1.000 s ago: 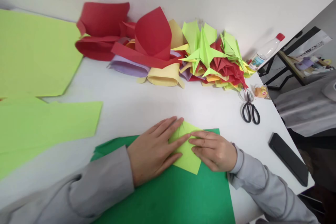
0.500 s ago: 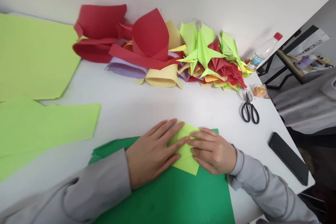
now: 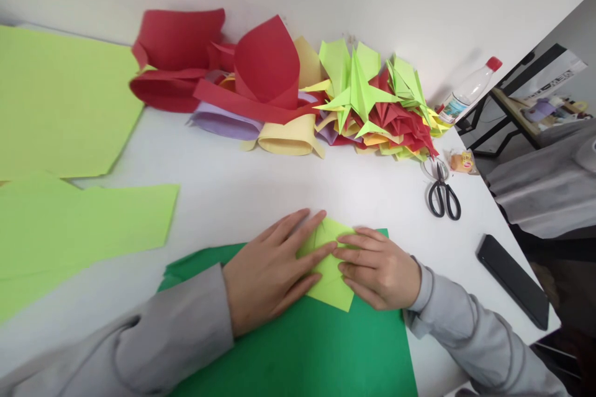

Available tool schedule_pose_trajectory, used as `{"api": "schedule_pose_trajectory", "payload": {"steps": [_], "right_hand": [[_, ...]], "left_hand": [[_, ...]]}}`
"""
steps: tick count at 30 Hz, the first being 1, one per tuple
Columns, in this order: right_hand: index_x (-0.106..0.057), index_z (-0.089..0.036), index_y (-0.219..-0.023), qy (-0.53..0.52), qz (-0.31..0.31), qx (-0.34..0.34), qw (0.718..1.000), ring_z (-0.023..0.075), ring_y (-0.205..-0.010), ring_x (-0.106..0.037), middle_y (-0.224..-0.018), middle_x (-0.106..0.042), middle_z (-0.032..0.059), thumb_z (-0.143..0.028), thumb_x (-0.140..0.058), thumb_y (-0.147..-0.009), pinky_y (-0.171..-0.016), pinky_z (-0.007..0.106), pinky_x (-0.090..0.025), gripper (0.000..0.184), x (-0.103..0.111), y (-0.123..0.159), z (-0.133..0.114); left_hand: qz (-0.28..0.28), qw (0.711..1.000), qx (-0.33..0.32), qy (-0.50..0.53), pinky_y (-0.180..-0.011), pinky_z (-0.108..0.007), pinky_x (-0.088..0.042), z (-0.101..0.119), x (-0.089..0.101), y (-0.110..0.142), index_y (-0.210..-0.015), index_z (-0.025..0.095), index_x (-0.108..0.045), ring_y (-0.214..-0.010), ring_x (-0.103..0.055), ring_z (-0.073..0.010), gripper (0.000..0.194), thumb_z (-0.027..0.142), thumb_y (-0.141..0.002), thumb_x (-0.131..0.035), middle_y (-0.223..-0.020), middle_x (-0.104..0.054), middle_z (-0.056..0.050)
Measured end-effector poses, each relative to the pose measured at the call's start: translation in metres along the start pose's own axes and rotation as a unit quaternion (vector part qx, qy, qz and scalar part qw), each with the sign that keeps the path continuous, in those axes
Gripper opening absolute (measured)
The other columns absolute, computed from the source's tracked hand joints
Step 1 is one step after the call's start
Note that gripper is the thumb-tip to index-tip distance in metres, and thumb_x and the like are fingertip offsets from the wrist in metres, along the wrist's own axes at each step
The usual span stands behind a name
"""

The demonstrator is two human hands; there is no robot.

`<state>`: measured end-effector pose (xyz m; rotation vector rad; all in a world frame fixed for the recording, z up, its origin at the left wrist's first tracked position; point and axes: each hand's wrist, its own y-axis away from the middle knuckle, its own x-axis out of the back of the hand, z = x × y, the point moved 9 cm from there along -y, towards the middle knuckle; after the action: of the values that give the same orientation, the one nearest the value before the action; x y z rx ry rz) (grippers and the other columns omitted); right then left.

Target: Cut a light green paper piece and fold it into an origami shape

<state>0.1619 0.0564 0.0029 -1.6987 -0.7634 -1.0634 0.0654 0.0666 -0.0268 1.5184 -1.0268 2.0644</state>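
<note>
White tabletop (image 3: 209, 198) fills my view, with a bottle (image 3: 472, 90) at two o'clock, its label (image 3: 450, 110) too small to read, and a white panel (image 3: 554, 77) beyond bearing skewed block letters. Toward six o'clock, light-green paper (image 3: 328, 288) lies on a dark-green sheet (image 3: 321, 353), my left hand (image 3: 274, 267) flat across it, fingers apart; my right hand (image 3: 382, 267) touches its right edge, though I cannot tell whether it pinches.

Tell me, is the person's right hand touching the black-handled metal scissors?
Apart. The head view shows white tabletop between the right hand and the black-handled metal scissors.
</note>
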Motion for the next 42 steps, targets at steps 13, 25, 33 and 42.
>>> {"api": "schedule_pose_trajectory", "payload": {"steps": [13, 25, 33, 42], "right_hand": [[-0.066, -0.014, -0.093, 0.011, 0.009, 0.007, 1.0, 0.0229, -0.115, -0.057, -0.107, -0.071, 0.0075, -0.02, -0.053, -0.087, -0.103, 0.041, -0.042, 0.016, -0.0001, 0.001, -0.0017], [-0.066, -0.013, -0.093, 0.016, 0.009, 0.007, 1.0, 0.0231, -0.114, -0.057, -0.109, -0.07, 0.0082, -0.021, -0.053, -0.087, -0.103, 0.042, -0.041, 0.016, -0.0013, 0.0027, -0.0017], [-0.065, -0.015, -0.095, 0.016, -0.015, 0.002, 1.0, 0.0212, -0.118, -0.053, -0.11, -0.069, 0.0093, -0.021, -0.054, -0.086, -0.106, 0.043, -0.038, 0.015, -0.0059, 0.0036, -0.0001], [-0.064, -0.015, -0.088, 0.009, 0.004, -0.001, 1.0, 0.023, -0.119, -0.053, -0.107, -0.07, 0.0072, -0.018, -0.051, -0.087, -0.113, 0.052, -0.024, 0.014, -0.0017, 0.0011, -0.0029]], "left_hand": [[-0.018, 1.0, 0.003, -0.022, -0.102, -0.052, -0.039, 0.0009, -0.0001, -0.0024, -0.122, 0.019, -0.059, -0.127, -0.04, -0.0379, 0.037, 0.033, -0.088, -0.052, -0.133, -0.053, -0.017], [-0.011, 1.0, 0.007, -0.025, -0.099, -0.053, -0.041, -0.0014, -0.0017, -0.0008, -0.127, 0.013, -0.054, -0.129, -0.038, -0.0389, 0.043, 0.032, -0.089, -0.047, -0.137, -0.046, -0.023], [0.019, 0.999, 0.05, 0.007, -0.1, -0.056, -0.041, 0.0028, 0.0028, -0.0039, -0.122, 0.011, -0.058, -0.127, -0.04, -0.0398, 0.045, 0.038, -0.088, -0.048, -0.136, -0.047, -0.023], [-0.018, 0.999, 0.035, -0.025, -0.102, -0.055, -0.037, 0.0049, -0.0023, -0.0048, -0.124, 0.011, -0.057, -0.127, -0.04, -0.0408, 0.046, 0.038, -0.089, -0.046, -0.134, -0.051, -0.021]]}}
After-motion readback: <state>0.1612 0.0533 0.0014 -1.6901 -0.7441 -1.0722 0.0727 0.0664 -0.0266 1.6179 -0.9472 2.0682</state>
